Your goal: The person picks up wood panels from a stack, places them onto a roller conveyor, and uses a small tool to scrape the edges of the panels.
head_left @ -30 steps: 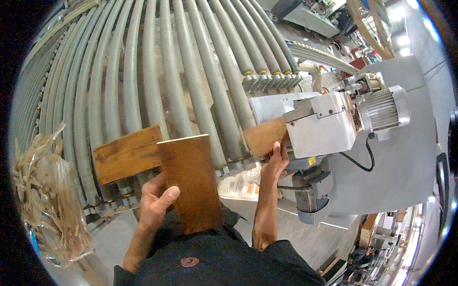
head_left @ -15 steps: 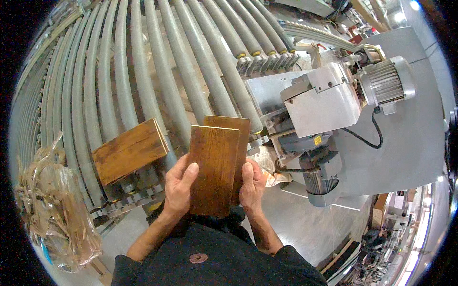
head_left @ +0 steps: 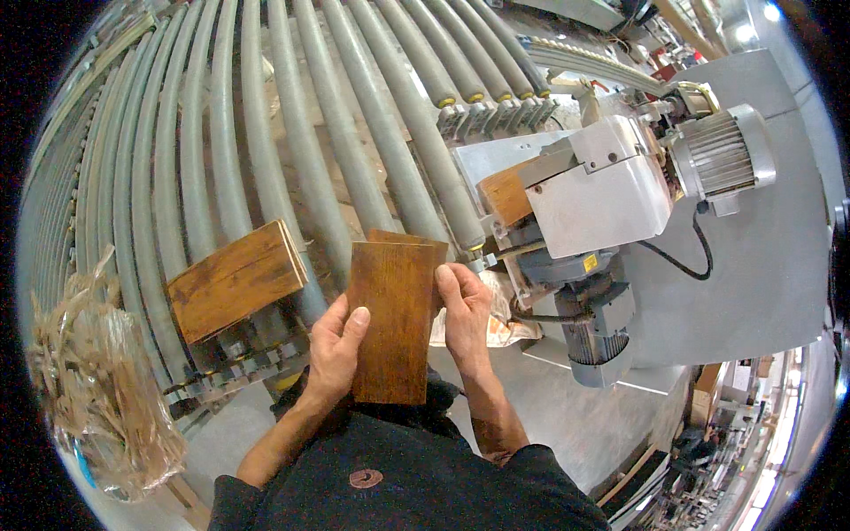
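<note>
In front of my chest stands a brown wooden board [head_left: 392,323], held upright with its dark grained face toward me. A second board [head_left: 382,236] lies behind it, its top edge peeking out. My left hand [head_left: 335,350] grips the left edge, thumb on the front face. The thumb and fingers of my right hand [head_left: 465,310] are closed at the upper right corner; whether they grip one board or both is hidden. Left of my hands, a small stack of similar boards [head_left: 235,283] rests on the rollers.
Metal rollers [head_left: 235,177] of a conveyor stretch away ahead and left. At right stands a grey machine [head_left: 602,203] with motors, another wooden board [head_left: 505,195] showing at its near side. A clear plastic bag [head_left: 115,389] of brown strips sits at lower left.
My right hand has moved up to the boards' top corner. The rear board now sits lower and more hidden behind the front one. A board has appeared beside the machine.
</note>
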`<state>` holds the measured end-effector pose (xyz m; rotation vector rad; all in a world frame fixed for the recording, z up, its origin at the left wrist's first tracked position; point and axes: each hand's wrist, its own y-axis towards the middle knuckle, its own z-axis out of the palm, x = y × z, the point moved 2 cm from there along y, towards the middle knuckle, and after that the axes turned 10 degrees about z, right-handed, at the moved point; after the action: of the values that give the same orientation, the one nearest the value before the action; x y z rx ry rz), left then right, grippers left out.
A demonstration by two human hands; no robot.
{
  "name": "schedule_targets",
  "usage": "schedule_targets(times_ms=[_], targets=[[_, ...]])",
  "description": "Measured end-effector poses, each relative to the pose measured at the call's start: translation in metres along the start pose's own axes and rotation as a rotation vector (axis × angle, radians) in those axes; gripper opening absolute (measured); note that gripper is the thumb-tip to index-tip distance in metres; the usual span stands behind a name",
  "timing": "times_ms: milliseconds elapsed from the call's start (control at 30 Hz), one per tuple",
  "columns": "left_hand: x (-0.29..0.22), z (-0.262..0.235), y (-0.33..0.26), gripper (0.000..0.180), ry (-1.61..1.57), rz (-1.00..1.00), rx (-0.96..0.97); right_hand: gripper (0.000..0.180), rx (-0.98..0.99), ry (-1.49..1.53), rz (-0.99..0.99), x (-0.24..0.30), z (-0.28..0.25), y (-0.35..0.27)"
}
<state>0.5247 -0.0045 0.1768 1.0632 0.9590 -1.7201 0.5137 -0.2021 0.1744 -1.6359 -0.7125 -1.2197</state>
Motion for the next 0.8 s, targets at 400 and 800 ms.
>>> schedule_targets(times_ms=[400,800], targets=[[-0.017,0.007,0.0,0.065,0.109,0.06,0.087,0.033,-0.013,-0.09,-0.067,0.008,0.0,0.007],[-0.019,-0.003,0.003,0.065,-0.033,0.007,0.059,0.034,0.12,-0.1,-0.018,0.005,0.006,0.021]])
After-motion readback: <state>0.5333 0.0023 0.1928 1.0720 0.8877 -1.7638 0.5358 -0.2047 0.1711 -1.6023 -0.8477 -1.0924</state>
